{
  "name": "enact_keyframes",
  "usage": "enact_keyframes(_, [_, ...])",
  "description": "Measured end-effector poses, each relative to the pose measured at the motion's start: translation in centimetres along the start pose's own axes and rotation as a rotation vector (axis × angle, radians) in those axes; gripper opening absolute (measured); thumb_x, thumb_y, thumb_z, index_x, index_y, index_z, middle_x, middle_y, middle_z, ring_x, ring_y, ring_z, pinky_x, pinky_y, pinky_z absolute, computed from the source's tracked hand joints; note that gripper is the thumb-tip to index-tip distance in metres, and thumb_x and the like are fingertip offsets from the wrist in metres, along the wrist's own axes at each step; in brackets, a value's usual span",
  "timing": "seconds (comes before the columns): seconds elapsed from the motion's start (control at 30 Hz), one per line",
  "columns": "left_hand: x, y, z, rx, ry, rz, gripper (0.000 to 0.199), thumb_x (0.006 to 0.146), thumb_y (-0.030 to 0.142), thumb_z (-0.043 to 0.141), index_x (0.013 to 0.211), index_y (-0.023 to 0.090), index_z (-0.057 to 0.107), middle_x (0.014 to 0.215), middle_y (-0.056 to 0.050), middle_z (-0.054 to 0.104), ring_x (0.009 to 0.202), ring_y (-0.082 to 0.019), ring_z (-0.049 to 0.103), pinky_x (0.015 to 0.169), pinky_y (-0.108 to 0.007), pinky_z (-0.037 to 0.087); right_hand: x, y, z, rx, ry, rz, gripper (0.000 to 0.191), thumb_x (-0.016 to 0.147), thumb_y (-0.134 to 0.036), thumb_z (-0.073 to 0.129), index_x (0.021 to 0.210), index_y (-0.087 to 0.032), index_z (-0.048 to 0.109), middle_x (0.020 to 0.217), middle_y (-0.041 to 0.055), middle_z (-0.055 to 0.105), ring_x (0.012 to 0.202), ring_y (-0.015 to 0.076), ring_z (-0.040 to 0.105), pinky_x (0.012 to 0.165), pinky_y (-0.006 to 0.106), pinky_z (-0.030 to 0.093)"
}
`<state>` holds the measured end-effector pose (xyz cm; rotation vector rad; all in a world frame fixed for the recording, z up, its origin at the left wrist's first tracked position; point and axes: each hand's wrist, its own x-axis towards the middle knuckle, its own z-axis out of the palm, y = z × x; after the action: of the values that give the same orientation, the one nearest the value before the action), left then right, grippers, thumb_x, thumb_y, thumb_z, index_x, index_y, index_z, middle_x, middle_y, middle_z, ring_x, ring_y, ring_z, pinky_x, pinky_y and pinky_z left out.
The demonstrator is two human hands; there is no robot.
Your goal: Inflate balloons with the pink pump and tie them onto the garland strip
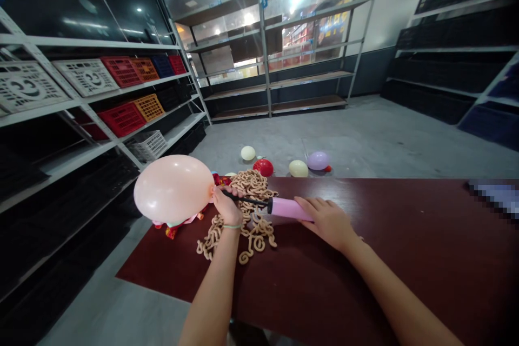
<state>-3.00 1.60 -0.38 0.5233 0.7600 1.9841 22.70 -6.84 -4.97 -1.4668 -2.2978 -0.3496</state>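
Left hand (227,208) pinches a peach balloon (173,189) at its neck, the balloon just left of the hand; right hand (324,221) lies spread on a pink pump (290,209)

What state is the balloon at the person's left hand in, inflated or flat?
Inflated: the peach balloon is round and taut, with its neck held by the left hand at the black nozzle of the pink hand pump.
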Motion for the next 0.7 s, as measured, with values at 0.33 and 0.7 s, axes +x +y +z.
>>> enact_keyframes(0.33, [-1.7, -1.1, 0.6, 0.017, -0.024, 0.018, 0.027, 0.093, 0.041, 0.049, 0.077, 0.02, 0.041, 0.059, 0.007, 0.039, 0.044, -0.007, 0.041, 0.042, -0.02, 0.033, 0.3, -3.6, 0.8, 0.089, -0.08, 0.063, 0.047, 0.089, -0.035, 0.055, 0.132, -0.018, 0.048, 0.112, 0.0105, 0.065, 0.092, 0.0241, 0.062, 0.072, 0.033, 0.043])
enact_keyframes(0.7, [-2.2, -1.7, 1.1, 0.028, -0.084, -0.013, 0.033, 0.09, 0.048, 0.053, 0.077, 0.02, 0.042, 0.059, 0.006, 0.044, 0.044, -0.008, 0.045, 0.043, -0.021, 0.039, 0.1, -1.9, 0.5, 0.111, -0.049, 0.036, 0.052, 0.09, -0.038, 0.055, 0.138, -0.022, 0.045, 0.115, 0.0089, 0.066, 0.095, 0.0242, 0.063, 0.077, 0.034, 0.045])
